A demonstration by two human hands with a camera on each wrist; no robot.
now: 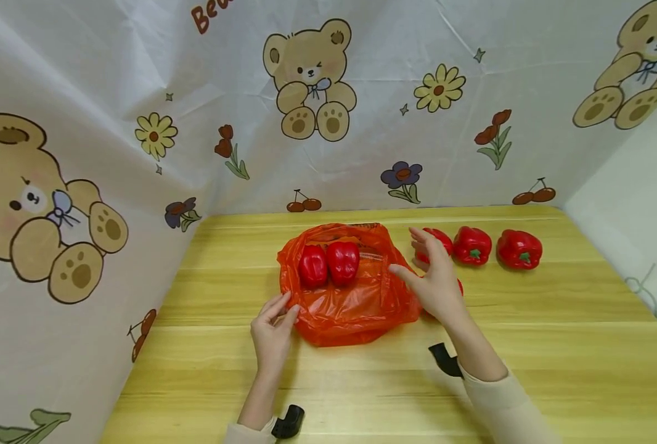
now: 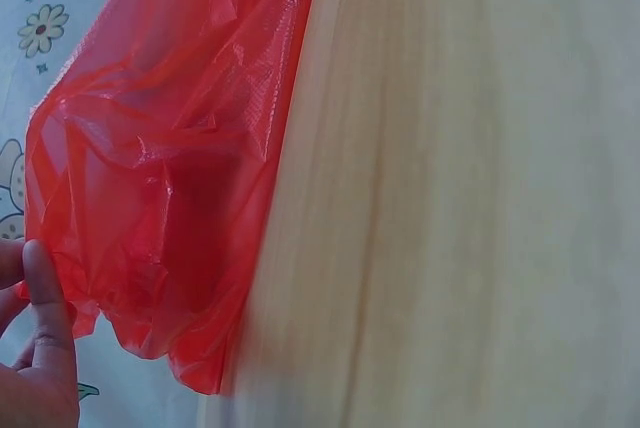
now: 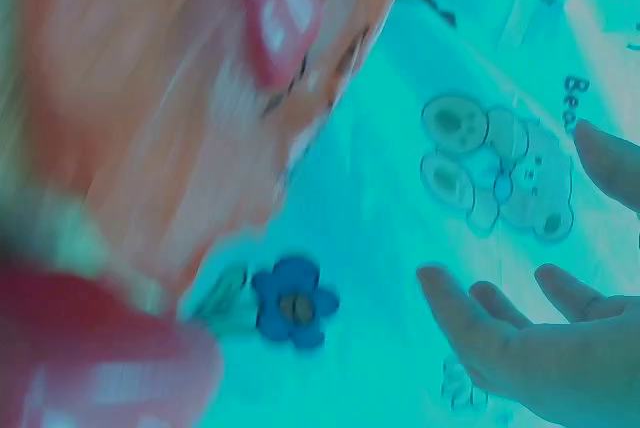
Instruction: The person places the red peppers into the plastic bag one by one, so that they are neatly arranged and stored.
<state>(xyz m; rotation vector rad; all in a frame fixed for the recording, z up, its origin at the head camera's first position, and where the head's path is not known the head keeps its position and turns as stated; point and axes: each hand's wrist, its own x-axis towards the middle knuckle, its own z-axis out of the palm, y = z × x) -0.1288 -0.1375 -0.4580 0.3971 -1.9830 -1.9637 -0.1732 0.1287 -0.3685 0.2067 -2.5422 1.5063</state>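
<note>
An orange-red plastic bag [image 1: 342,311] lies with its mouth spread, and two red bell peppers [image 1: 342,262] sit inside at its left. My left hand [image 1: 272,336] pinches the bag's left rim between thumb and fingers; the left wrist view shows the thumb [image 2: 45,293] against the film. My right hand [image 1: 436,287] hovers by the bag's right edge, fingers spread and holding nothing. Behind its fingers is a partly hidden bell pepper [image 1: 441,239], and another shows beneath the hand, mostly covered. In the right wrist view the fingers [image 3: 465,323] are apart with nothing between them.
Two more red bell peppers, one at the middle [image 1: 473,246] and one farther right [image 1: 519,250], lie on the wooden table [image 1: 206,364]. A bear-printed sheet [image 1: 373,123] hangs along the back and left. A thin cord [image 1: 644,287] shows at the right wall.
</note>
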